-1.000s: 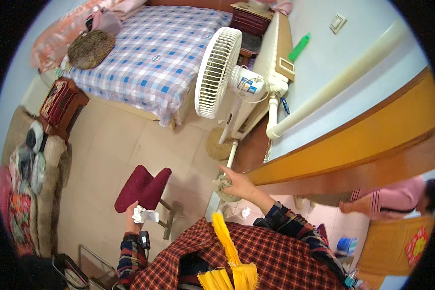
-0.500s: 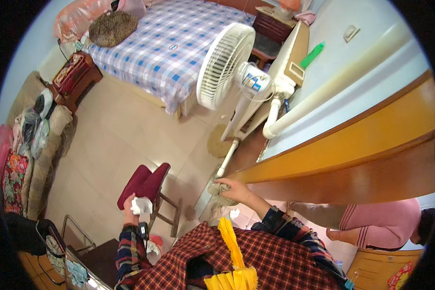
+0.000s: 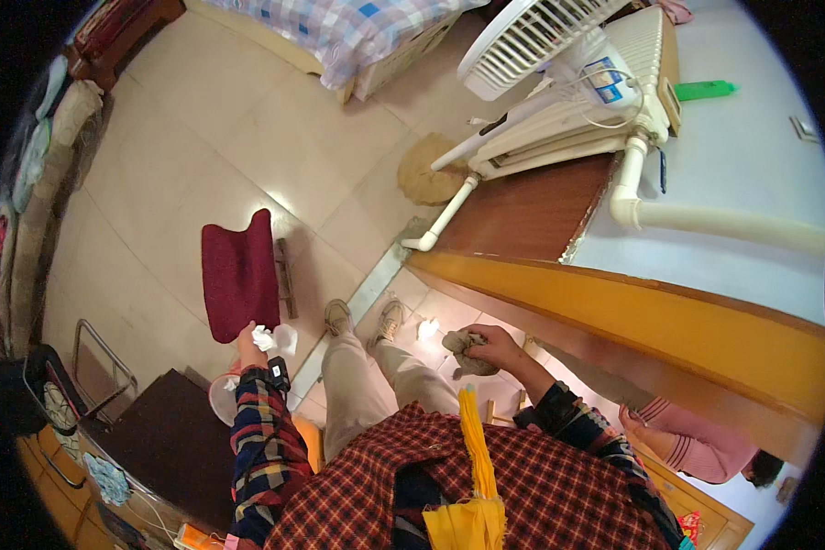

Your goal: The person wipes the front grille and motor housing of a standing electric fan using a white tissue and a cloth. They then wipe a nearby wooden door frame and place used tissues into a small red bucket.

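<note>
The left hand [image 3: 250,348] grips crumpled white paper [image 3: 263,339], the right hand [image 3: 498,348] bunched grey-beige cloth [image 3: 459,345]; slackened fingers could drop either.

Tissue [image 3: 263,338], crumpled matt paper; rag [image 3: 473,363], wrinkled dull cloth; stool cover [image 3: 238,280], matt textile (slightly fuzzy in appearance); floor [image 3: 247,174], smooth glossy tile; fan housing [image 3: 611,73], smooth plastic.

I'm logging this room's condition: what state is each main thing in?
Left hand: closed on white paper.
White paper: crumpled.
Right hand: closed on grey cloth.
Grey cloth: bunched up.
Dark red cover: draped over the stool.
White scrap beside the right shoe: crumpled.
Bedsheet: spread over the bed.
Fan: standing; whether running, cannot tell.
</note>
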The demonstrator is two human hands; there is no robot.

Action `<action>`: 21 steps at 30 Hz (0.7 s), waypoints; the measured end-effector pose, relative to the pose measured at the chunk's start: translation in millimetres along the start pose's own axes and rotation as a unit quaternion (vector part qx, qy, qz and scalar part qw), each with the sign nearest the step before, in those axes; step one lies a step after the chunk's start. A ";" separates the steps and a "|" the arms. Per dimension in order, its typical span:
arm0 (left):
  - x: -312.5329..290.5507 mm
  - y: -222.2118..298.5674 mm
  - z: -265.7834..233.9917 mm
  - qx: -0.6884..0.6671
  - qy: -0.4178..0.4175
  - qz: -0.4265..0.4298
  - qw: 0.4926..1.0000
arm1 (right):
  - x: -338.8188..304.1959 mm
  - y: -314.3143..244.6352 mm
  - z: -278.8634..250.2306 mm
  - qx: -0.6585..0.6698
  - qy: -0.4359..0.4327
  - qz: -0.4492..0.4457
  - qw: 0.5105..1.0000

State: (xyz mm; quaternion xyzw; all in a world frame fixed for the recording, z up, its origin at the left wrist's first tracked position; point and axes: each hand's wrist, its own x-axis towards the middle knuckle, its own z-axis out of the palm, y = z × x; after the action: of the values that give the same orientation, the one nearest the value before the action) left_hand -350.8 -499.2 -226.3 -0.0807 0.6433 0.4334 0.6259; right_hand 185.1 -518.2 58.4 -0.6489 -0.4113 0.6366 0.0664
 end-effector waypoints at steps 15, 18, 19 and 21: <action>-264.5 -2.6 349.0 0.475 -0.320 0.388 0.722 | 50.3 -93.5 40.1 0.219 -0.051 -0.172 0.959; -288.7 22.0 393.2 0.564 -0.347 0.409 0.627 | 40.5 -85.0 14.2 0.279 -0.063 -0.105 0.953; -289.8 31.0 409.0 0.581 -0.343 0.449 0.587 | 37.4 -78.7 6.3 0.235 -0.064 -0.109 0.964; -287.0 46.2 448.8 0.554 -0.351 0.525 0.544 | 31.7 -61.3 -4.6 0.083 -0.049 -0.131 0.987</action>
State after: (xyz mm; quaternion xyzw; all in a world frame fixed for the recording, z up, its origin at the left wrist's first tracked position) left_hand 7.7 -301.2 117.4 0.7920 0.4125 0.2361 0.3832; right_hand 156.8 -456.6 72.2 -0.5501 -0.4415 0.6849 0.1824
